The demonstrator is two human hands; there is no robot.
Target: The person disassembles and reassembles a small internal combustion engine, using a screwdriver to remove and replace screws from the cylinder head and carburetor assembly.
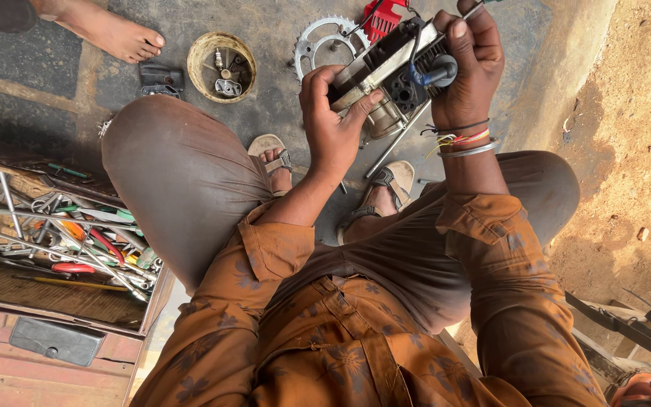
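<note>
I sit with knees apart and hold a greasy metal engine part (386,71), finned and dark, up in front of me. My left hand (331,120) grips its lower left end, thumb across the pale metal edge. My right hand (470,64) wraps its right side, thumb near a blue-capped fitting (437,73); bracelets ring that wrist. A thin metal rod (395,142) hangs below the part.
A toothed sprocket (318,38) and a red finned piece (383,16) lie on the concrete beyond the part. A round shallow dish (222,66) with small parts sits nearby. An open toolbox (62,241) full of wrenches and screwdrivers stands at my left. Another person's bare foot (111,32) is at top left.
</note>
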